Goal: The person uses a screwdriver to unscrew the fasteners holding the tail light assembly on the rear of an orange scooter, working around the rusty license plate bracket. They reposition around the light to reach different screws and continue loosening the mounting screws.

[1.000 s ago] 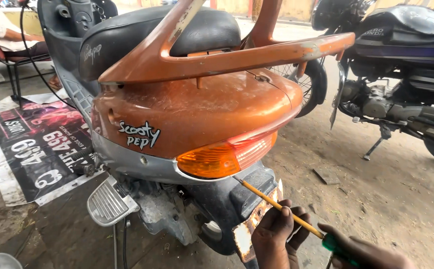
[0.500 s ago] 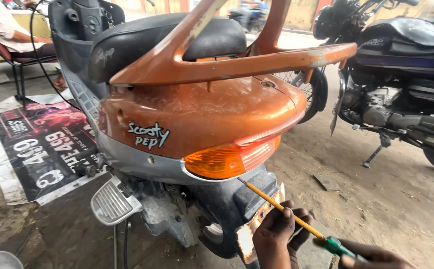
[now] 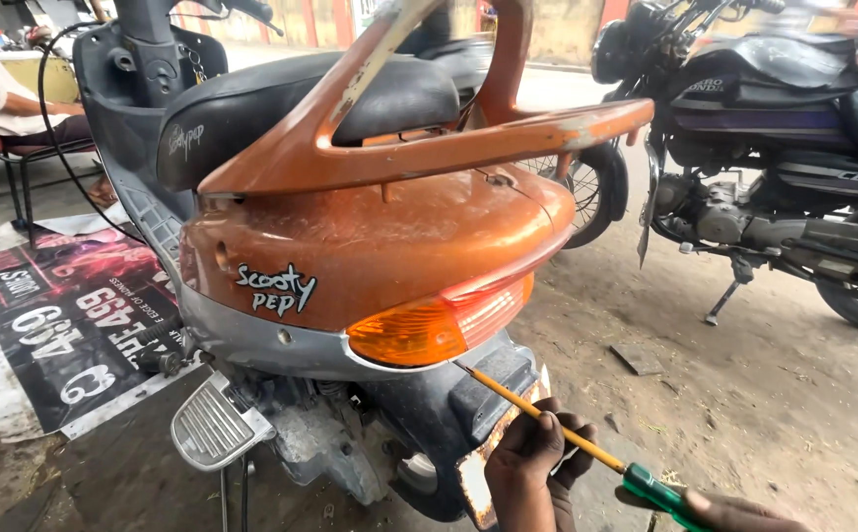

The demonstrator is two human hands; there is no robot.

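Note:
An orange scooter (image 3: 370, 246) stands in front of me, seen from its rear, with an orange and red tail light (image 3: 439, 320) under the body panel. My right hand (image 3: 734, 512) grips the green handle of a long yellow-shafted screwdriver (image 3: 547, 419). Its tip sits just under the tail light. My left hand (image 3: 532, 463) pinches the shaft midway, close to the black rear mudguard (image 3: 468, 404) and the number plate (image 3: 478, 473).
A dark motorcycle (image 3: 774, 148) is parked on its stand at the right. A printed banner (image 3: 54, 325) lies on the ground at the left. Behind it a person sits on a chair (image 3: 15, 148). The scooter's metal footrest (image 3: 217, 424) sticks out low left.
The view has shifted, so the scooter sits further right in the frame. Both hands keep hold of the screwdriver, with its tip under the tail light.

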